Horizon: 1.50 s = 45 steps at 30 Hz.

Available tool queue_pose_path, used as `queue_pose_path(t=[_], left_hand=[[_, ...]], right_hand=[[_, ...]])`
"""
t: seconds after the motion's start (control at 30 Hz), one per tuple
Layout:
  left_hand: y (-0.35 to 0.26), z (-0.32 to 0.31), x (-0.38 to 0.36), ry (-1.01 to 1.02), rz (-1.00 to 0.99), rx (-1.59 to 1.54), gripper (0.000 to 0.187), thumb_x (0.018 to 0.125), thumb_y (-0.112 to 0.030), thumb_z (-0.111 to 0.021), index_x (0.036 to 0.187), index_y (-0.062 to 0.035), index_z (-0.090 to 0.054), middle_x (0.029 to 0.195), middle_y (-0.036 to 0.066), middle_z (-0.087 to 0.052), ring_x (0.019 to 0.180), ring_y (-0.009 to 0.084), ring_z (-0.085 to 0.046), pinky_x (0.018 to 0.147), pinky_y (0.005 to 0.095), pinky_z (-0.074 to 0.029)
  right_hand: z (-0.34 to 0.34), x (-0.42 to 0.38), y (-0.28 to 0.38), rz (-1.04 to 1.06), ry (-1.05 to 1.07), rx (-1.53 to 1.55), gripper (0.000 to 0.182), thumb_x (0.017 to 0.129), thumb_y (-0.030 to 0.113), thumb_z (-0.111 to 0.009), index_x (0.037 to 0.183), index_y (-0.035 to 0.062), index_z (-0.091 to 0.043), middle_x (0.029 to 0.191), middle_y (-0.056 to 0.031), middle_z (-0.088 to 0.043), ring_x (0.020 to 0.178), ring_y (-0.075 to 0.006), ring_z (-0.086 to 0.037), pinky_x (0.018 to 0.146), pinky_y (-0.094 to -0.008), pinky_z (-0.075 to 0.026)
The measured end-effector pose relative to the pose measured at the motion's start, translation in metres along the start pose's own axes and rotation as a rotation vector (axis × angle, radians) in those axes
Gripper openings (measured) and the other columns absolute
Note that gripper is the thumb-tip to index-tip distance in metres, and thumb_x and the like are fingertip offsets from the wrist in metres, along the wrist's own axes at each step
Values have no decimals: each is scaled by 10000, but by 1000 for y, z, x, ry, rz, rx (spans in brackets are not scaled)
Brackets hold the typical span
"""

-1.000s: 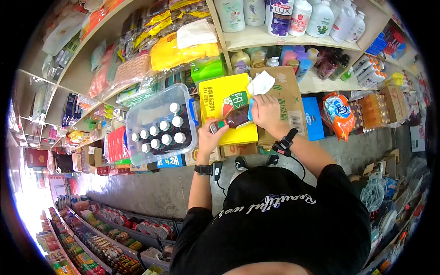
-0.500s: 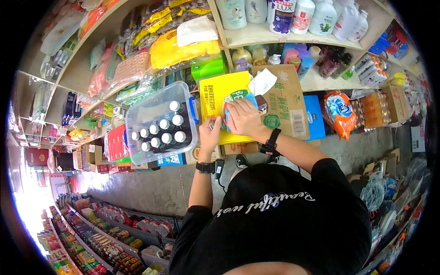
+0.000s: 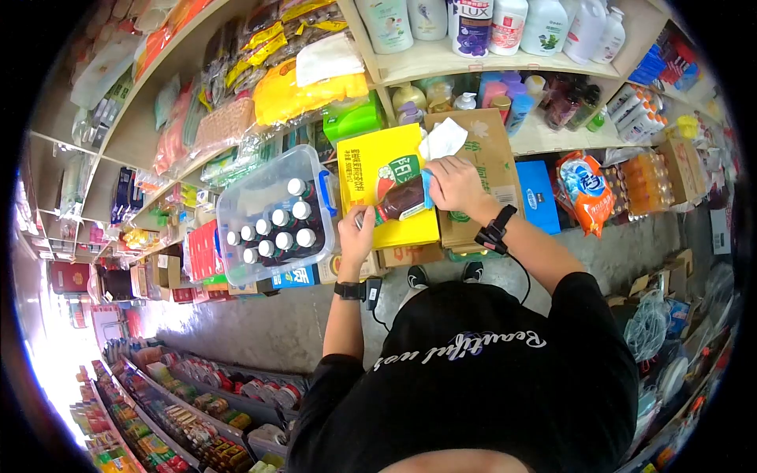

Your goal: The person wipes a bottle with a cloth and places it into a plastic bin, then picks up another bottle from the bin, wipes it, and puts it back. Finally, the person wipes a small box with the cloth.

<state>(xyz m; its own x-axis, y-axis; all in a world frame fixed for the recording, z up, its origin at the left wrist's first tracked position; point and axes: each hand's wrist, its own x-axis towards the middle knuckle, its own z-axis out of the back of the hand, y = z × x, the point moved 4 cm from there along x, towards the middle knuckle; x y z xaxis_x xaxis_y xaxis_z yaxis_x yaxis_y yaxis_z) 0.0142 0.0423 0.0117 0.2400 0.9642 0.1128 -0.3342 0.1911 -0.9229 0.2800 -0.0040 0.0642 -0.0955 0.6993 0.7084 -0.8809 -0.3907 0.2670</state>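
Over a yellow carton [image 3: 359, 175], I hold a dark brown bottle [image 3: 404, 201] on its side. My left hand [image 3: 359, 230] is closed around its cap end, so the cap is mostly hidden. My right hand [image 3: 457, 186] grips a blue cloth [image 3: 427, 189] against the bottle's base. To the left stands a clear plastic bin [image 3: 236, 193] with a blue latch. Inside it are several dark bottles with white caps [image 3: 302, 210], upright in rows. A crumpled white tissue [image 3: 443, 139] lies at the cartons' back edge, beyond my right hand.
A brown cardboard carton [image 3: 501, 162] adjoins the yellow one, with a blue box [image 3: 538, 193] and an orange detergent bag [image 3: 585, 193] farther right. Shelves with pump bottles [image 3: 471, 27] rise behind. Low racks of packaged goods [image 3: 189, 394] line the lower left.
My right hand has slid right with the blue cloth, along the bottle toward its base. More of the bottle's dark side now shows. My left hand has stayed near the cap end.
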Motion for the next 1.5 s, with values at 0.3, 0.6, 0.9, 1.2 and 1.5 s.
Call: queue_pose_path(t=[0.3, 0.6, 0.9, 1.2, 1.5], left_hand=[[8, 5, 0, -13, 213, -311, 295, 1056, -301, -635, 1087, -11, -682, 768, -50, -556, 593, 27, -452, 498, 214, -335], [14, 7, -4, -90, 178, -287, 285, 1056, -312, -594, 1042, -33, -652, 828, -29, -583, 620, 25, -455, 471, 205, -295], [13, 12, -15, -217, 155, -137, 377, 1044, -347, -466, 875, -47, -621, 752, -34, -540, 636, 48, -455, 537, 225, -333], [18, -2, -25, -526, 122, -153, 258, 1032, -259, -549, 961, -28, -640, 911, 10, -558, 808, 112, -535, 664, 262, -463], [-11, -17, -20, -458, -10, -63, 323, 1045, -263, -499, 826, -33, -560, 782, 5, -478, 729, 113, -443, 668, 293, -401]], right_hand=[[-9, 7, 23, -529, 361, -148, 230, 906, 237, -585, 848, 23, -646, 809, -182, -712, 741, -339, -699, 660, -485, -534], [-24, -3, 48, -112, 77, -139, 305, 898, 283, -610, 796, -2, -644, 755, -186, -637, 733, -349, -604, 776, -485, -449], [-32, -4, 48, 14, 170, -100, 449, 979, 351, -502, 902, -52, -682, 797, -192, -698, 746, -341, -622, 775, -494, -446], [-31, -1, 37, 13, 208, 3, 447, 979, 361, -494, 829, -2, -707, 790, -175, -689, 739, -334, -623, 745, -489, -439], [-28, 8, 34, -16, 289, 65, 400, 949, 325, -523, 815, -11, -693, 790, -216, -718, 758, -365, -674, 764, -492, -491]])
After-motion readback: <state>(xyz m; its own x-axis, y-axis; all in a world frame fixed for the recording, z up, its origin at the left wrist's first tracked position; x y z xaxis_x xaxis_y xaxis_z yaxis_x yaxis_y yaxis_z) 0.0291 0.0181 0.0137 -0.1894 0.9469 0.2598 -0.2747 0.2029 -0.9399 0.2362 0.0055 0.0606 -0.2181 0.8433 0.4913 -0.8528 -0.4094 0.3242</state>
